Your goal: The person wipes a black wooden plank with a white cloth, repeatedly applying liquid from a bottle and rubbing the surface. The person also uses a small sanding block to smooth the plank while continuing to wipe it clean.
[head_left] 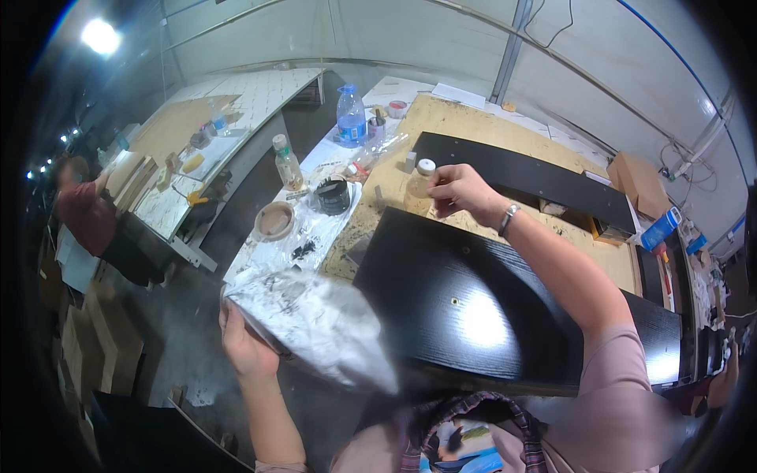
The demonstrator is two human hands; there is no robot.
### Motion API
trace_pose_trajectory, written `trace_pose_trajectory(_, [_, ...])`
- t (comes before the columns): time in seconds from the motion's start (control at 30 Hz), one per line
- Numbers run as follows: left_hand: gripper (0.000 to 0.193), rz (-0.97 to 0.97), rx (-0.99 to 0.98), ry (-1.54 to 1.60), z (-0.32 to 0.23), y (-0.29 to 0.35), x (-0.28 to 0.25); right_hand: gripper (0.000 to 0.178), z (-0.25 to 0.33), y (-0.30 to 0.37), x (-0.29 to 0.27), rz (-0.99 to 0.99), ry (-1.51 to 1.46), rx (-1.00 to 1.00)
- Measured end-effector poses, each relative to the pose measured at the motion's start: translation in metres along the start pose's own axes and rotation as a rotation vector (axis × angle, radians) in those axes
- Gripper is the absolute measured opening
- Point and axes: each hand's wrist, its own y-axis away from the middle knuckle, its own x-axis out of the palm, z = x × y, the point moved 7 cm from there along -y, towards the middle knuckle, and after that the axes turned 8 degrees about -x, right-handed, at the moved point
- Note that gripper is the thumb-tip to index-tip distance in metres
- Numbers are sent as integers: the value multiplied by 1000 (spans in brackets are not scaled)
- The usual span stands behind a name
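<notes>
This looks like a workshop, probably one where wooden panels or furniture parts are handled. A glossy black wood-grained panel (410,268) with small holes lies across a broad worktop (445,122), its tan surface scattered with dark specks. A smeared black tub (332,197) and plastic bottles (351,118) crowd one side. At a second worktop (280,98), a co-worker (88,217) stands beside light-coloured boards (130,181). Plain pale walls (378,35) carry exposed pipes (544,47), and a bright lamp (101,36) glares at upper left
</notes>
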Motion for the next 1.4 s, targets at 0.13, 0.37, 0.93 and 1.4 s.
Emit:
trace_pose_trajectory(0.13, [49, -128, -176, 215, 19, -16, 2, 34, -85, -54, -76, -135, 543, 191])
trace_pose_trajectory(0.37, [58, -229, -300, 341, 59, -34, 14, 86, -166, -135, -60, -62, 374, 132])
trace_pose_trajectory(0.93, [34, -185, -426, 303, 163, -114, -17, 20, 34, -101, 130, 271, 1189, -791])
trace_pose_trajectory(1.4, [32, -99, -450, 337, 175, -116, -5, 21, 15, -93, 176, 386, 1817, -866])
